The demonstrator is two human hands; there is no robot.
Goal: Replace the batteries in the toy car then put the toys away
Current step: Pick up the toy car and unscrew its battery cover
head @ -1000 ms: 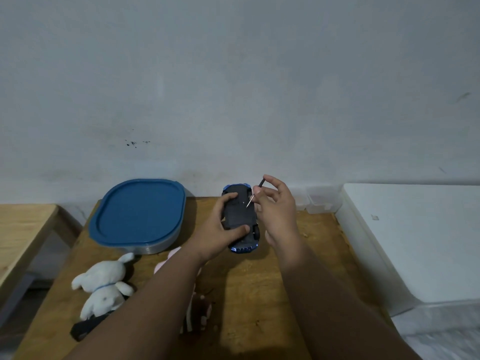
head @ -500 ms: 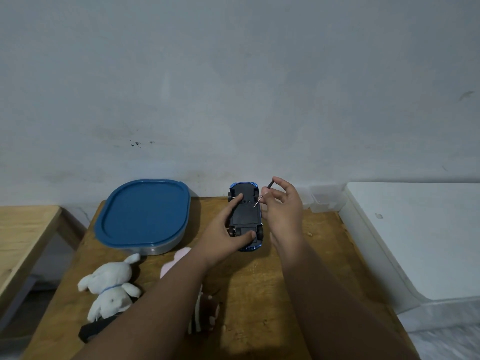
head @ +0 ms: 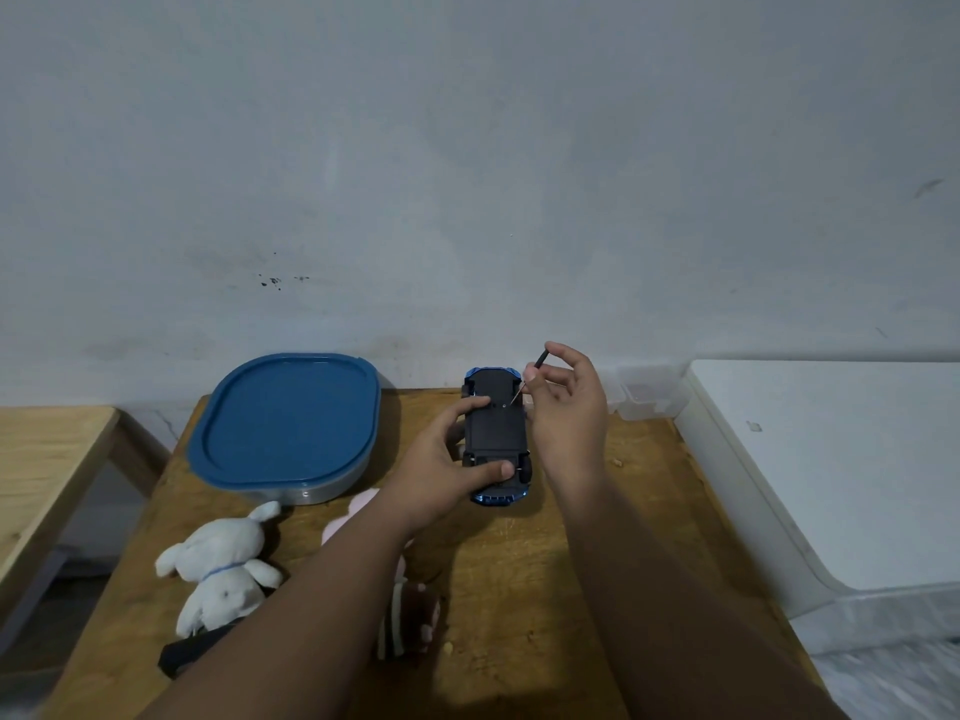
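head view: i hold the toy car (head: 496, 433) belly up and aim a thin screwdriver (head: 531, 375) at it.
my left hand (head: 441, 472) grips the car at the far side of the bench (head: 519, 589), thumb at the near end. the car's long way runs from me to the wall. my right hand (head: 569, 413) is just right of it and pinches the screwdriver, tip slanting down-left to a small screw spot near the far end. i think unscrewing comes next.
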